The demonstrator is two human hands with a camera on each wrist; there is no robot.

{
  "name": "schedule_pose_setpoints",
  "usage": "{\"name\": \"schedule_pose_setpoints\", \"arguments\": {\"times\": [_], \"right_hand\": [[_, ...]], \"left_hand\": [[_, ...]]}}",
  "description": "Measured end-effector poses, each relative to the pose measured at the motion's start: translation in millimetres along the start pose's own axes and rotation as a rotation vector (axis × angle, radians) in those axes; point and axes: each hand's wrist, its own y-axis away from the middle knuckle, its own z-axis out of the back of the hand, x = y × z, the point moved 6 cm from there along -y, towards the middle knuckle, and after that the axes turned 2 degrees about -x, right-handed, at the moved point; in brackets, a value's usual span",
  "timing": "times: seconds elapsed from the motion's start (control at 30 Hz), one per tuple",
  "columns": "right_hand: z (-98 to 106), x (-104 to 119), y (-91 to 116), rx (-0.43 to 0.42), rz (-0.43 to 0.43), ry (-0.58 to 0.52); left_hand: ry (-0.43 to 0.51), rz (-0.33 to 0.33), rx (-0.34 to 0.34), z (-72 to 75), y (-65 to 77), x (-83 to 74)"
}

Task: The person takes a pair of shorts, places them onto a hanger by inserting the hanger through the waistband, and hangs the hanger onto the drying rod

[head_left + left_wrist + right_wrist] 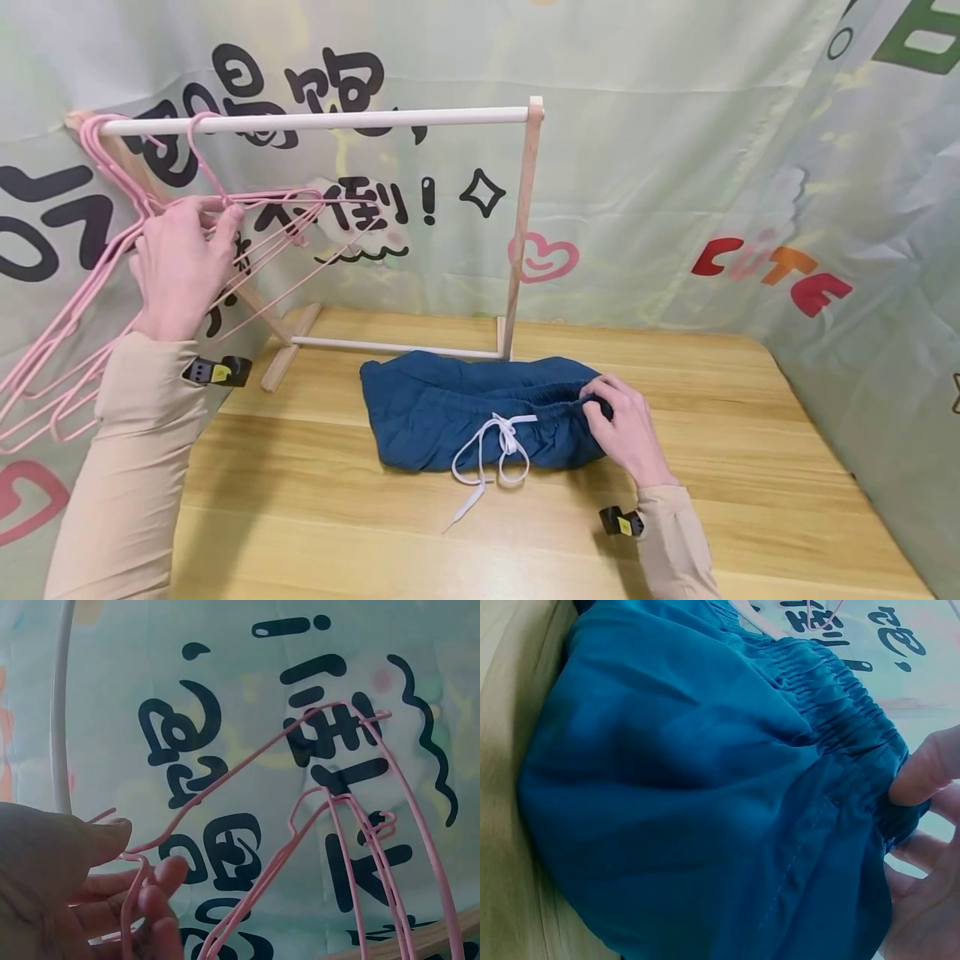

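Seems a hanger-fetching step: left hand (182,262) pinches pink hanger (199,799) at far left, right hand (628,427) grips blue garment (438,417) nearer, unhooking looks due

The right wrist view crops the garment (690,795).

The table (360,542) has a light, yellowish wooden top with long streaks of grain and a rounded far right corner. On it, toward the back, stands a rack (523,225) of pale wood on two wooden feet (281,367), joined low down by a white rod (397,346). Just in front of the rack lies a dark blue garment (435,425), bunched and wrinkled, with a gathered waistband. Its white drawstring (469,502) is tied in a bow, one end trailing toward the table's near side.
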Motion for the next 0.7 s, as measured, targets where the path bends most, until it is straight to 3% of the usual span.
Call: {"name": "schedule_pose_setpoints", "arguments": {"times": [0.43,0.7], "right_hand": [[1.1,-1.1,-0.3,-0.001,-0.002,0.006],[0.2,-4.0,0.1,0.009,-0.029,0.01]], "left_hand": [[0.043,-0.039,-0.044,-3.0,-6.1,-1.8],[0.034,0.003,-0.091,-0.6,-7.2,1.2]]}}
